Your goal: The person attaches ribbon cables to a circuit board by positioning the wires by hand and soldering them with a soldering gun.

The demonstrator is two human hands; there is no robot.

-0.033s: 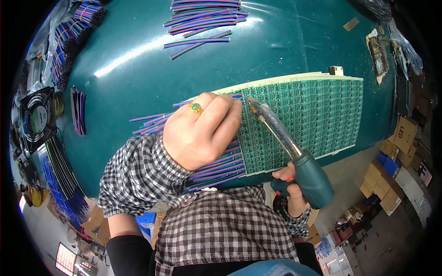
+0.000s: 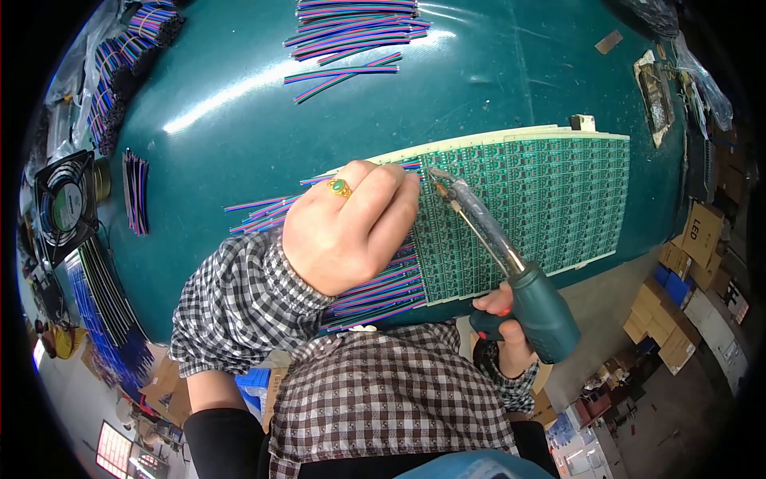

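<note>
A large panel of small green circuit boards (image 2: 527, 199) lies on the green tabletop, with short multicoloured ribbon wires (image 2: 381, 294) along its left edge. My left hand (image 2: 339, 227), wearing a ring with a green stone, bends over that edge with its fingers pinched together. The end of a ribbon wire (image 2: 410, 166) shows at its fingertips, by the upper left of the panel; the rest is covered by the hand. In my right hand (image 2: 513, 339) is a soldering iron with a dark green pistol-shaped handle (image 2: 546, 315). Its tip points up and left, close to the wire end.
Loose ribbon wires (image 2: 355, 28) are piled at the far side. At the left are tied wire bundles (image 2: 120, 60), a small wire stack (image 2: 136, 191) and a black fan (image 2: 65, 206). A small white block (image 2: 583, 122) sits at the panel's far edge. Cardboard boxes (image 2: 702, 231) stand at the right.
The soldering iron's handle has shifted very slightly to the right. My left hand and the panel look unmoved.
</note>
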